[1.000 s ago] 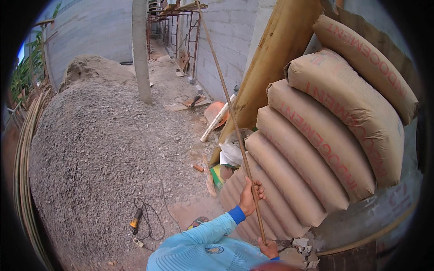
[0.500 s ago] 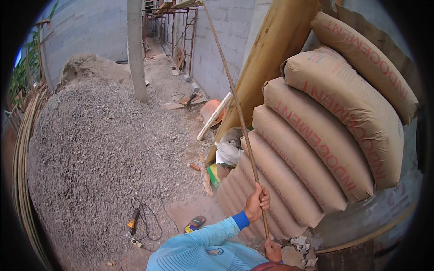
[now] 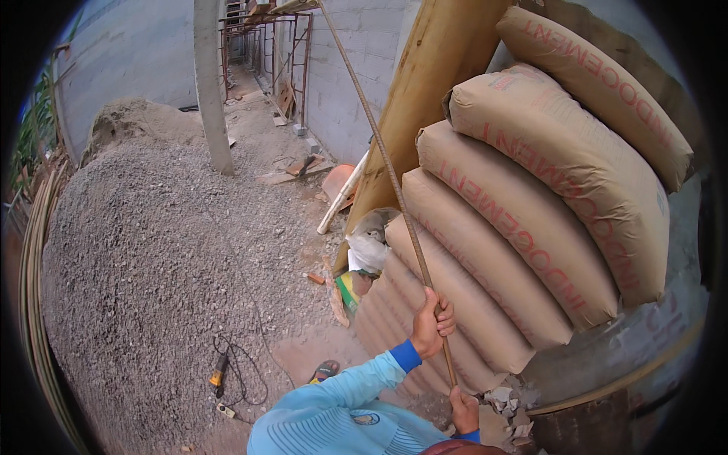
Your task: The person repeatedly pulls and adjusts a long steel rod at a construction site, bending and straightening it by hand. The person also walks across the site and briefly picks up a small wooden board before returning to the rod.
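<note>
Since a second ago, the left hand [image 3: 434,322] and right hand [image 3: 464,412] have shifted right against the sacks [image 3: 523,220], carrying the rod [image 3: 410,224] with them. Its far part, which crossed the white pipe [image 3: 343,194], now passes right of it. More of the sandalled foot [image 3: 327,369] shows beyond the sleeve [image 3: 371,377].

Brown rod [image 3: 402,199], light-blue shirt [image 3: 326,425] with dark curved stripes, tan sacks [image 3: 561,144] with red lettering; grey gravel [image 3: 159,265]

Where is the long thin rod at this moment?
In the head view, the rod slants down rightward from the top edge, through the left hand to the right hand, in front of brown bags.
</note>
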A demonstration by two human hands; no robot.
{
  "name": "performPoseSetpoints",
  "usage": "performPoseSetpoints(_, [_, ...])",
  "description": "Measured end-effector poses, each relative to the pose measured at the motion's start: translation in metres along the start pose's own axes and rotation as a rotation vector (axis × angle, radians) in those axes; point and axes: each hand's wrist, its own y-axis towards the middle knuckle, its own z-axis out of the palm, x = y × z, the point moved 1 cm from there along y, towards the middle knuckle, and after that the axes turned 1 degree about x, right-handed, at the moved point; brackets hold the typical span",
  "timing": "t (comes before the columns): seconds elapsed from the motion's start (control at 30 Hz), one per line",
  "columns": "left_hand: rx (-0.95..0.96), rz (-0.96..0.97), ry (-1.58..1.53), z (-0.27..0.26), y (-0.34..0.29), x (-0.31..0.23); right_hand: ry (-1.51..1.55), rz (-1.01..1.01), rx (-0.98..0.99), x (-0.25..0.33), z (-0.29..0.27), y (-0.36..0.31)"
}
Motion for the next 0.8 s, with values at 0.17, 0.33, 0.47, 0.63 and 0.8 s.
performPoseSetpoints(0.17, [0.019,0.042,-0.035,0.003,-0.003,-0.017,-0.022,-0.002,0.12,0.006,-0.001,0.009])
performPoseSetpoints(0.33, [0.012,-0.014,-0.008,0.002,-0.023,-0.014,0.151,0.24,0.363,-0.009,-0.001,-0.009])
performPoseSetpoints(0.47, [0.028,-0.036,-0.025,0.014,-0.016,-0.001,0.083,-0.021,0.209,-0.018,-0.017,-0.017])
performPoseSetpoints(0.63, [0.041,-0.023,-0.008,0.021,-0.007,0.012,-0.009,-0.068,0.105,-0.024,-0.029,-0.012])
performPoseSetpoints(0.8, [-0.062,-0.035,0.021,-0.001,-0.009,0.005,-0.142,-0.136,0.14,-0.028,-0.01,-0.009])
